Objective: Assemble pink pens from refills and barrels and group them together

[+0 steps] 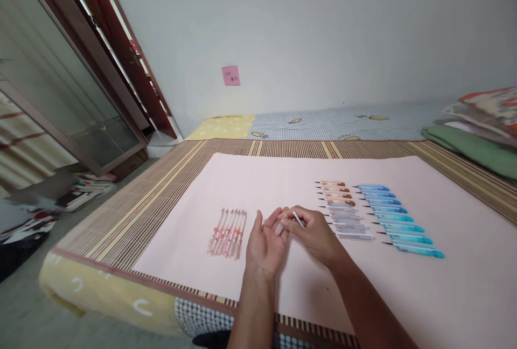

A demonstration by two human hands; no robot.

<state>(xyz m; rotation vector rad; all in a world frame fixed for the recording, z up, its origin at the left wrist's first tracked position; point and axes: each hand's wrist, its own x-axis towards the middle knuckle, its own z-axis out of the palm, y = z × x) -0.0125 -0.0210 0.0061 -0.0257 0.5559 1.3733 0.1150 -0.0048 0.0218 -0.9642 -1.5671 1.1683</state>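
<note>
My right hand (pixel 314 231) pinches a thin white stick (pixel 299 219), possibly a pen part, between thumb and fingers. Palm up beside it, my left hand (pixel 267 244) is open, and its fingertips meet or overlap the right fingers. Left of my hands lies a row of slim clear pens (pixel 228 235) with pink-red patterns, side by side. To the right are brown-and-grey pen pieces (pixel 343 210) in a column, with dark thin tips pointing left. Farther right, a slanted column of blue and turquoise pen pieces (pixel 399 222) has similar dark tips.
A pale pink sheet (pixel 181 230) covers much of the striped mat (pixel 133 214) on the bed. Folded cloths (pixel 476 144) are stacked at the right back. A pink note (pixel 230 76) sticks to the wall. A glass-panelled door (pixel 72 69) stands at the left.
</note>
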